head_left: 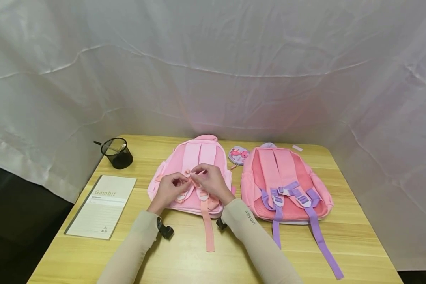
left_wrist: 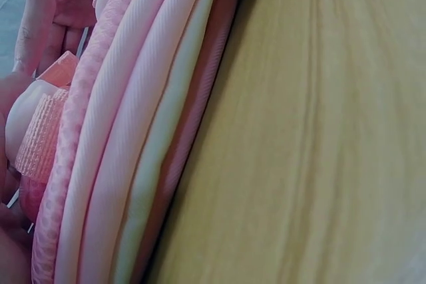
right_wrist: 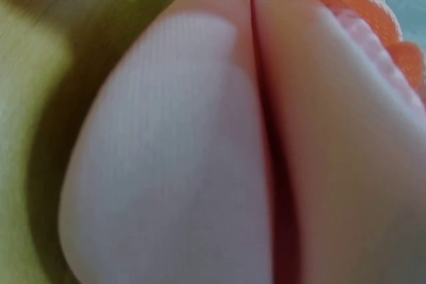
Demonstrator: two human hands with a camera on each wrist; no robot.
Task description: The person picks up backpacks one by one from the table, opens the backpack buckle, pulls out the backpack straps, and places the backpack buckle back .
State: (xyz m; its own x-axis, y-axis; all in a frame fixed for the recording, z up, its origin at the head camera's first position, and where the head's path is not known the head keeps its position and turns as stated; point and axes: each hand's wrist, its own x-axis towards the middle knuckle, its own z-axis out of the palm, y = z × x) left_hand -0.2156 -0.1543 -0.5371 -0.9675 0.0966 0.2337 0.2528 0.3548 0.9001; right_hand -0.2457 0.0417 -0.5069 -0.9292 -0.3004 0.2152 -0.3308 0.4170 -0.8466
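Observation:
A light pink backpack lies back side up on the table, its padded shoulder straps facing upward. Over its middle, my left hand and right hand meet, fingertips close together. Both pinch parts of a peach strap between thumb and fingers; the fingers hide most of what they hold. One long peach webbing tail hangs past the bag's bottom edge. In the left wrist view, peach webbing and a white plastic piece show beside the bag's mesh. Bag fabric fills most of the right wrist view.
To the right lies a coral backpack with purple straps and a fastened white clip. A small round pouch sits between the bags. At left are a notebook and a black mesh pen cup. Curtains surround the table.

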